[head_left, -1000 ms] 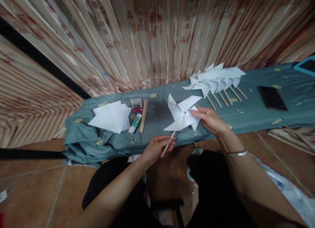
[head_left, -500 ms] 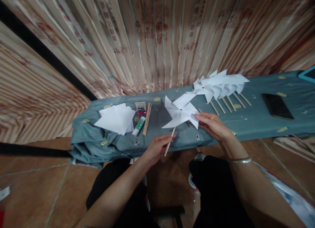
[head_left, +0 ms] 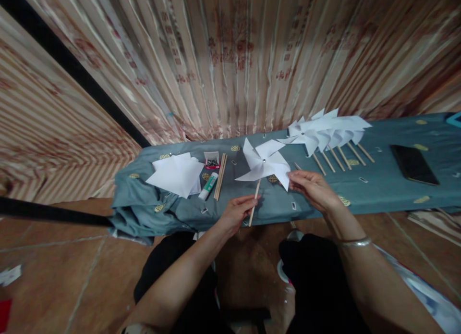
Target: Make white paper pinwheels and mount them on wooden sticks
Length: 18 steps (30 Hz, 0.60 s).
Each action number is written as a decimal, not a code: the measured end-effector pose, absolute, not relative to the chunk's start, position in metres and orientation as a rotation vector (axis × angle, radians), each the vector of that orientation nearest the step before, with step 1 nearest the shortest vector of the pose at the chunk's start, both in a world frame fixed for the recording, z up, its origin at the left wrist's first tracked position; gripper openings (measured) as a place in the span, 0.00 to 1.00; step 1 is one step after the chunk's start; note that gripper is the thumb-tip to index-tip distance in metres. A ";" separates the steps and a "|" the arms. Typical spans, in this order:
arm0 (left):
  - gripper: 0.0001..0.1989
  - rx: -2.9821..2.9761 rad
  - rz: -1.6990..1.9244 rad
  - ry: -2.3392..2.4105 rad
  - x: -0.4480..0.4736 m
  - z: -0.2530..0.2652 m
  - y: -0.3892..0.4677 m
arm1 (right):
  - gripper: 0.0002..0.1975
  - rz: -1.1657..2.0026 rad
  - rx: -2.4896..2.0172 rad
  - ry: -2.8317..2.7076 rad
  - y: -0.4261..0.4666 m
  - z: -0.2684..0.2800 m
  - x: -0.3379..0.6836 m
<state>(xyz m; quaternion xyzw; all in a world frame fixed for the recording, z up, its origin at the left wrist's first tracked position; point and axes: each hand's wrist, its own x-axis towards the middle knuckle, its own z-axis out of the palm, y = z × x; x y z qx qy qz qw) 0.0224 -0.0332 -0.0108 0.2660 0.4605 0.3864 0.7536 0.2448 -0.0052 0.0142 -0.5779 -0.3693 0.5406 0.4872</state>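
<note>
L hand (head_left: 236, 214): fingers closed round the lower part of a wooden stick (head_left: 251, 219), end poking out below the grip. R hand (head_left: 313, 186): thumb & fingers close tog. at outer edge of the R-side blade; pinched or just touching, can't tell.

Pinwheel (head_left: 268, 167), white paper, is on that stick btwn the two hands, facing up twd the wearer, metal pin (head_left: 264, 160) at centre. Held up over nr edge of the cloth (head_left: 378, 194). Stick runs down from behind the paper, slightly tilted.

Step in hand, by the look of it: handling the blades of an assembled wheel, one hand steadying, other at the paper. Next move prob. calls for firm L grip & light R touch; thin paper likely creases if pressed.

Just past R fingertips, a thin bit on the cloth, too small to ID. Up & R: overlapping row of pinwheels (head_left: 333, 137), sticks twd wearer; nearest blade overlaps the held one in view, contact unclear. L of the held wheel: loose sticks (head_left: 221, 177) side by side, glue stick (head_left: 208, 186), small box (head_left: 212, 160) w/ shiny metal bits, then paper stack (head_left: 176, 175). Far R: dark phone (head_left: 415, 165), lying flat. Behind all: striped curtain (head_left: 234, 98).
</note>
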 end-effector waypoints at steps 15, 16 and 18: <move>0.18 0.610 0.865 1.004 0.029 -0.017 -0.032 | 0.23 1.354 -1.409 -0.981 -0.008 0.017 0.237; 0.18 0.613 0.867 1.003 0.029 -0.017 -0.032 | 0.23 1.360 -1.410 -0.987 -0.008 0.017 0.236; 0.18 0.620 0.870 1.005 0.030 -0.017 -0.032 | 0.23 1.368 -1.415 -1.001 -0.008 0.018 0.235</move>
